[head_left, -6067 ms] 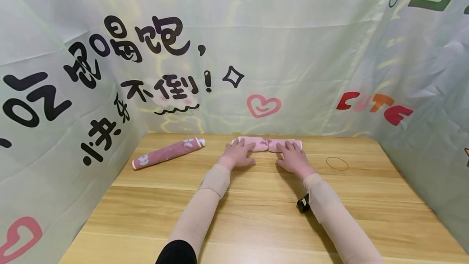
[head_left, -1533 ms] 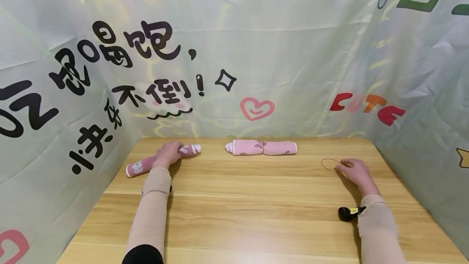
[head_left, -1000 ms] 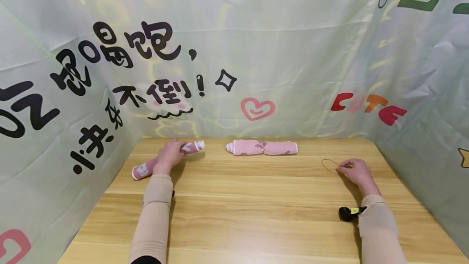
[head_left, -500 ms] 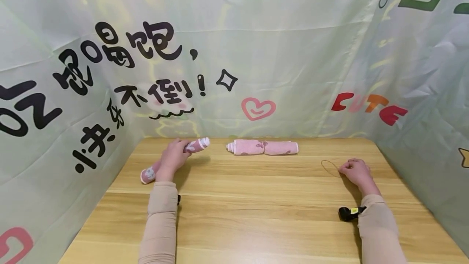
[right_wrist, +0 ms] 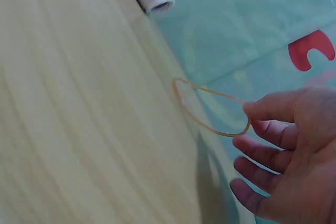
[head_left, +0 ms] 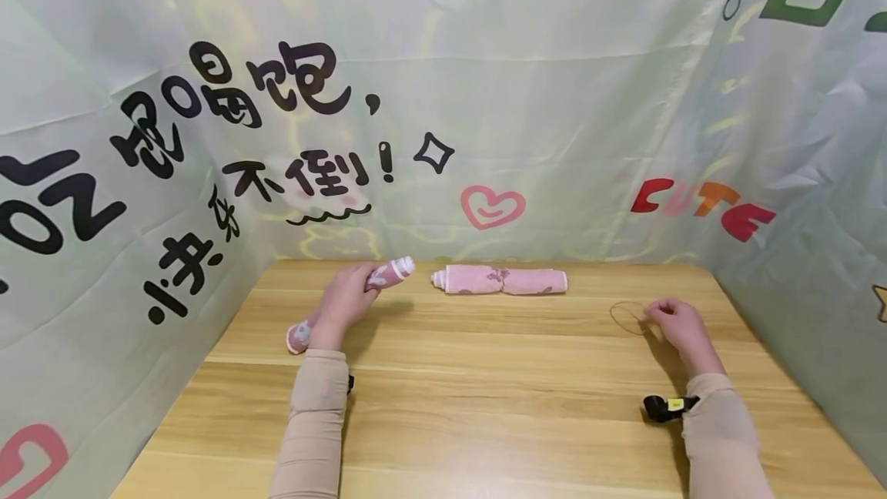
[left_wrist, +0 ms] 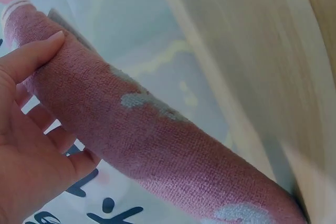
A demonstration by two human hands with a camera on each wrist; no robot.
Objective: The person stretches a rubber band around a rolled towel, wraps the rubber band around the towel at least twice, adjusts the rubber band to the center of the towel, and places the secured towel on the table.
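Observation:
In the head view my left hand (head_left: 345,300) grips a dark pink rolled towel (head_left: 389,274) around its middle, its right end tilted up and a shadow falling on the table below. The left wrist view shows the thumb over the towel's terry surface and the fingers beneath. My right hand (head_left: 682,328) pinches a thin tan rubber band (right_wrist: 210,128) between thumb and index finger, the loop hanging out to the left. Between the hands, at the table's back edge, lies a light pink rolled towel (head_left: 537,281), drawn in at its middle.
The wooden table (head_left: 485,406) ends at a printed cloth backdrop (head_left: 554,129) at the back and both sides. A black wrist camera (head_left: 661,409) sits at the right sleeve.
Both hands have left the light pink towel. My left hand took hold of the dark pink towel, raising it and carrying it right; my right hand picked at the rubber band and now pinches it.

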